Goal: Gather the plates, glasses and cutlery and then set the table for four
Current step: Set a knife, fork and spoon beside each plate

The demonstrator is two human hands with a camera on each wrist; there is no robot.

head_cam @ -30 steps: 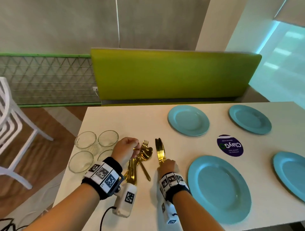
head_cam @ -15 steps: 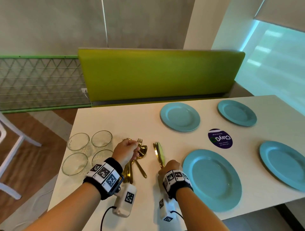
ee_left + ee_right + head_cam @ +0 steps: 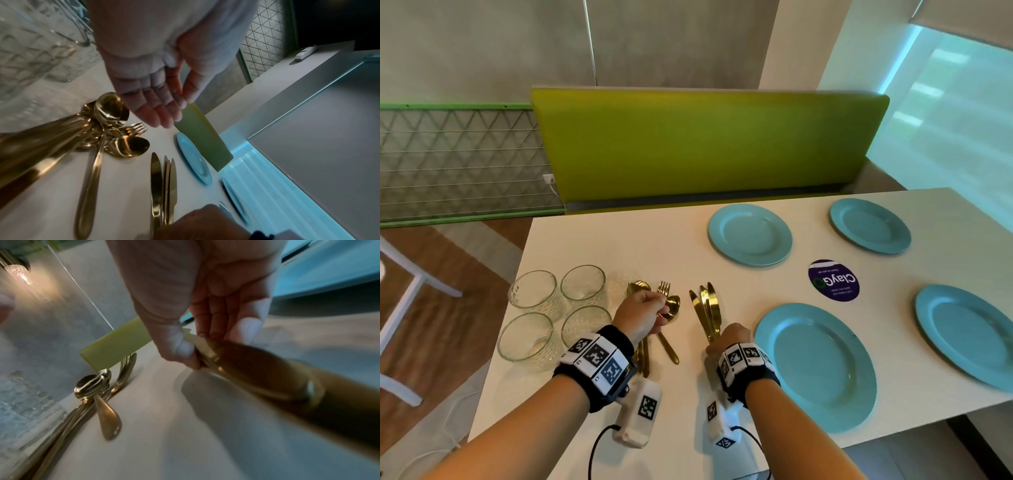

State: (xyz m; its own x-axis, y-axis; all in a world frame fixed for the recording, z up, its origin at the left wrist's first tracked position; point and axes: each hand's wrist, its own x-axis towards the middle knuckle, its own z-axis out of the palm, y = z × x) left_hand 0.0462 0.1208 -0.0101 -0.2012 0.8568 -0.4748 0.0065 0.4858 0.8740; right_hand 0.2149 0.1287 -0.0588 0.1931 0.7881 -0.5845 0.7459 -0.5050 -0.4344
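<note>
Several gold knives (image 3: 707, 308) lie fanned on the white table (image 3: 619, 246). My right hand (image 3: 729, 339) pinches their handles between thumb and fingers; the right wrist view shows that grip (image 3: 195, 345) on the knives (image 3: 257, 369). My left hand (image 3: 642, 315) hovers over a pile of gold spoons and forks (image 3: 671, 305). In the left wrist view its fingers (image 3: 162, 116) are loosely bent and hold nothing. Several teal plates sit at the right, the nearest (image 3: 815, 370) beside my right hand. Several empty glasses (image 3: 534, 289) stand left of the cutlery.
A round purple sticker (image 3: 833, 280) lies between the plates. A green bench back (image 3: 705, 144) runs along the table's far side. A white chair (image 3: 400, 274) stands on the wooden floor to the left. The table's left edge is close to the glasses.
The knife blades were stacked together and now fan apart under my right hand. My left hand stays over the spoons and forks.
</note>
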